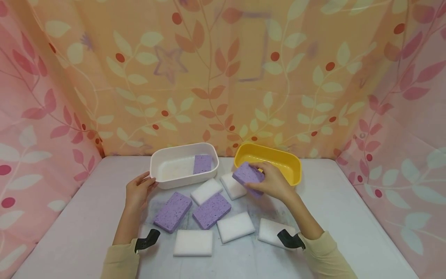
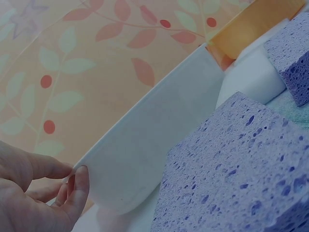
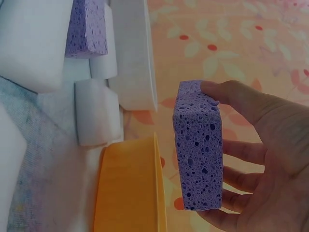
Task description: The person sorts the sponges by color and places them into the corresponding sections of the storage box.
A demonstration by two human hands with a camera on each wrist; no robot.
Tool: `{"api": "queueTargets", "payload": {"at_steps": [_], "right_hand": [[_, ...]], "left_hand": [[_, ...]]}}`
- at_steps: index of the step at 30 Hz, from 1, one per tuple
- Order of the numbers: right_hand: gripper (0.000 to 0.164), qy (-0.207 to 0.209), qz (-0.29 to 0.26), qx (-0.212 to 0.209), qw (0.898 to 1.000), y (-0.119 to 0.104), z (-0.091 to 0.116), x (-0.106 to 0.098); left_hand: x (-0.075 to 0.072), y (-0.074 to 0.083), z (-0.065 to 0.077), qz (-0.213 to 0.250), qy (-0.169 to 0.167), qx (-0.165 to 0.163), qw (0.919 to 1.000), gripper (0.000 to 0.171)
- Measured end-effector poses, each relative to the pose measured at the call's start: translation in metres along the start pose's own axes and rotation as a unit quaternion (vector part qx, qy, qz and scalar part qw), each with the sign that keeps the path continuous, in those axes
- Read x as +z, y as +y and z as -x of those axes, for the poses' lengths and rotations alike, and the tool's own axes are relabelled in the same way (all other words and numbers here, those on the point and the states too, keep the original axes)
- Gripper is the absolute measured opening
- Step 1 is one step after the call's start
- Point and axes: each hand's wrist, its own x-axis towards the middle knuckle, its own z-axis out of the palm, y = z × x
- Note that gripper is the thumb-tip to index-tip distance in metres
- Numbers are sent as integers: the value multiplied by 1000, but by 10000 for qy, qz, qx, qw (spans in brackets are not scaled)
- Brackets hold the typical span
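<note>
My right hand [image 1: 273,181] grips a purple sponge [image 1: 248,176] by its edges, raised in front of the yellow tub [image 1: 295,170]. In the right wrist view, the thumb lies on one end of the held sponge [image 3: 199,154] and the fingers wrap its far side. At the left, my left hand [image 1: 138,190] pinches the near left corner of the white tub [image 1: 184,181]; the left wrist view shows thumb and fingertips on the rim of that tub [image 2: 140,140]. Inside the white tub lies another purple sponge [image 1: 203,164].
Two purple sponges, one [image 1: 173,212] at left and one [image 1: 211,211] in the middle, lie before the tubs. Several white sponge blocks are spread around them, including one [image 1: 193,243] in front and one [image 1: 236,228] beside it. Patterned curtains [image 1: 223,77] enclose the table.
</note>
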Motion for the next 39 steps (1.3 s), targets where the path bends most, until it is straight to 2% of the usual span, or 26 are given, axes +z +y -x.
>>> {"api": "queueTargets", "payload": {"at_steps": [5,12,23,39], "right_hand": [[69,-51,-38,7,10000,-3,-5,1],[69,-21,-41,-65,10000,-9,-13,4],[71,-134,-56,-136,9998,-22,-26,4],[72,-237,5,-270,9994,-39,-42,10]], "left_hand": [[0,0,0,-57,-22,16,10000,57],[-1,2,1,-160,16,-171,9997,59],[0,3,2,-229,49,-233,9995,58],[1,3,3,5,-10,-64,10000,58]]}}
